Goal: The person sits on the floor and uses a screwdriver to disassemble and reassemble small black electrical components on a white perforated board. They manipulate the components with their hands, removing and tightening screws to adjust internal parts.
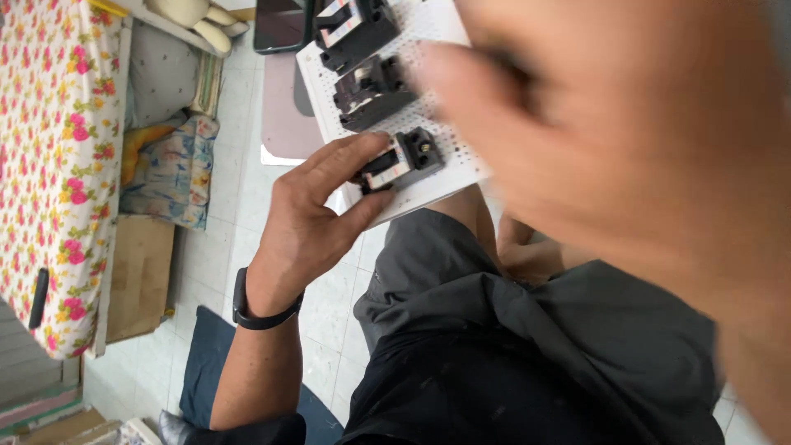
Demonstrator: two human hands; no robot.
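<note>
White perforated board (449,169), resting on the person's lap, carrying three black circuit breakers in a row. Left hand (309,222): fingers and thumb closed around the board's near edge, fingertips touching the nearest breaker (401,161). Second breaker (372,91) and third breaker (354,29) lie beyond the left hand's fingertips. Right hand (626,140): raised close to the camera, heavily blurred, apparently holding nothing; its grip cannot be told for certain. Black wristband (255,313) on the left wrist. Floral cloth (49,165) well off to that hand's outer side.
</note>
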